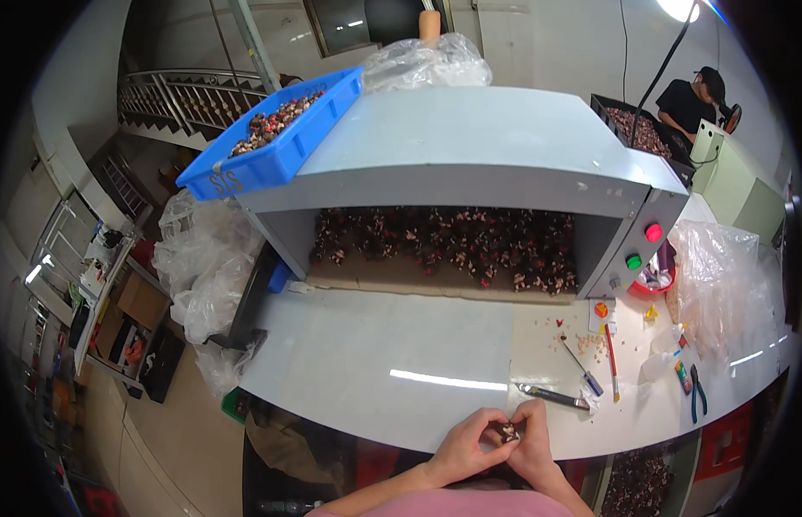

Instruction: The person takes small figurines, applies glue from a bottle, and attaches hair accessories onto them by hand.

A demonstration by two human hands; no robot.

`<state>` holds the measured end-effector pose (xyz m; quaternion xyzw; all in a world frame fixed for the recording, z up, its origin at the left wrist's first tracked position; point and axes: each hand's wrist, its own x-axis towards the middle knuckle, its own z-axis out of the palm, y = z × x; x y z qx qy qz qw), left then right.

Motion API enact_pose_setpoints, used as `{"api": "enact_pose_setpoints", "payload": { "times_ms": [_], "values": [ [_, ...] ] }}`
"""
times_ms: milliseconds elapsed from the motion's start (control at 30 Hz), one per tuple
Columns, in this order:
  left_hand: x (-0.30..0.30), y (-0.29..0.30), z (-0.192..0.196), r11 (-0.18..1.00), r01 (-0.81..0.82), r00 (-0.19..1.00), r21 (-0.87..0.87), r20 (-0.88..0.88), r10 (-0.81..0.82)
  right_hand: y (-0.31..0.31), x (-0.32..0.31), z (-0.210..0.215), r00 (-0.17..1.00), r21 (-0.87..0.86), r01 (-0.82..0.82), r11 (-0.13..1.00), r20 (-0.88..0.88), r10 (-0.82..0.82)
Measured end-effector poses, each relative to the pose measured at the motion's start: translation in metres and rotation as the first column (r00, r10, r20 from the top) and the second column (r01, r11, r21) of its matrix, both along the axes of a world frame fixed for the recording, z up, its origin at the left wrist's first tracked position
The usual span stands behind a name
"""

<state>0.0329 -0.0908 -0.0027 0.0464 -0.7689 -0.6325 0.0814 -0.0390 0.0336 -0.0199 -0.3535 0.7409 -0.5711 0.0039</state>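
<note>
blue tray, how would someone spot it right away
Find the big grey machine housing across the middle of the table. The blue tray sits tilted on its upper left corner, filled with small dark pieces. It is the only bright blue bin here, unlike the clear plastic bags below it.

Pink top, bare forearms
</note>
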Motion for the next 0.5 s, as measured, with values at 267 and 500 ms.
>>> {"api": "enact_pose_setpoints", "payload": {
  "times_ms": [267, 500],
  "values": [
    [0.002, 0.005, -0.002, 1.0, -0.009, 1.0, 0.026, 0.004, 0.009, 0.005, 0.0, -0.01, 0.999, -0.024, -0.006, 1.0, 0.053, 0.007],
    [-0.003, 0.021, -0.001, 1.0, 0.0, 1.0, 0.011, -0.018, 0.0, 0.022, -0.004, -0.011, 1.0, -0.029, -0.009, 1.0, 0.026, 0.01]
  ]
}}
